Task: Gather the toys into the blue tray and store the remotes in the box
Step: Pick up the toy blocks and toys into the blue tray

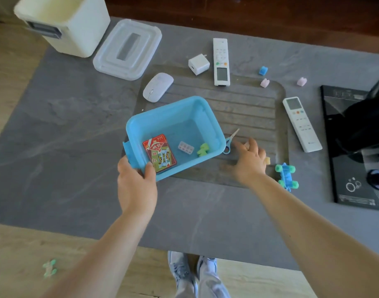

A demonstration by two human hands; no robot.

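Gripping now: left hand (135, 186) has the near-left corner of the blue tray (202, 108), thumb over the rim, fingers (150, 172) wrapped round the edge, clamped tight.
Right hand: right hand (249, 161) is low over the worktop (66, 125) just right of the tray, fingers loosely curled; a small yellow piece (267, 161) shows at its far side, and I can't tell whether it's pinched or just lying there.
In the tray: a red card pack (159, 154), a pale block with dots (185, 146), a green toy (203, 149).
Beside the tray: little blue-handled scissors (230, 143), touching its right wall.
Toys outside the tray: a blue car with green wheels (287, 176) near the right wrist; a blue block (263, 70) and two pink blocks (264, 82) (301, 81) at the far right.
Remotes: one white remote (221, 61) at the far side, another remote (302, 123) to the right, both flat on the worktop.
Box: cream box (64, 22) at the far-left corner, its clear lid (128, 49) lying beside it.
Also out: a white mouse (157, 87) and a white charger (198, 64).
Floor: one green toy piece (49, 268) down by the person's left.
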